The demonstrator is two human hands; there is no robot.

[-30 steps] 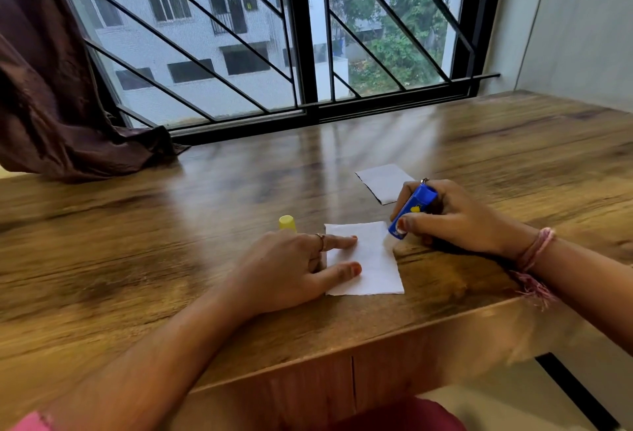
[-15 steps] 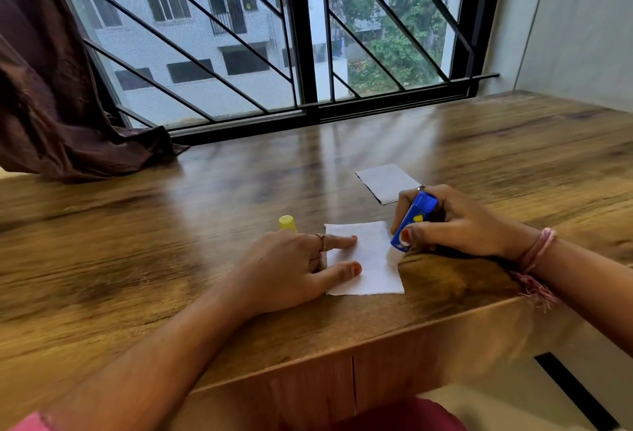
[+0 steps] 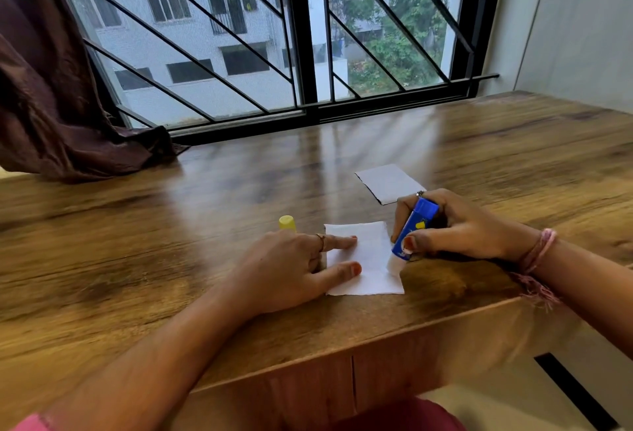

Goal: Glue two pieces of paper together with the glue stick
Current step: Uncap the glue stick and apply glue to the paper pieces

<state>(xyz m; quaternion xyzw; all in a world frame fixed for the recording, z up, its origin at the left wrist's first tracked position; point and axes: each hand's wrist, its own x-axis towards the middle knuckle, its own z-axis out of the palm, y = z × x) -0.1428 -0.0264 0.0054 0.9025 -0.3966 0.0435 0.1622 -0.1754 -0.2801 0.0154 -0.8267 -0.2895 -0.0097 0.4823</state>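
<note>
Left hand (image 3: 294,269) lies flat, fingers straight toward three o'clock; right hand (image 3: 452,228) curled in a grip, thumb toward nine o'clock.

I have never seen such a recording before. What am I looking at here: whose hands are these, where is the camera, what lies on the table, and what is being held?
There is no machine here. A person wears a camera on the head, so the single picture looks forward and down at that person's own two hands. They work at a wooden table in front of a barred window. The left hand lies with straight fingers on a white paper, holding it flat. The right hand grips a blue glue stick, tilted, with its white tip on the right edge of that paper. A second paper lies farther back, apart from the first. A small yellow cap stands behind the left hand.
</note>
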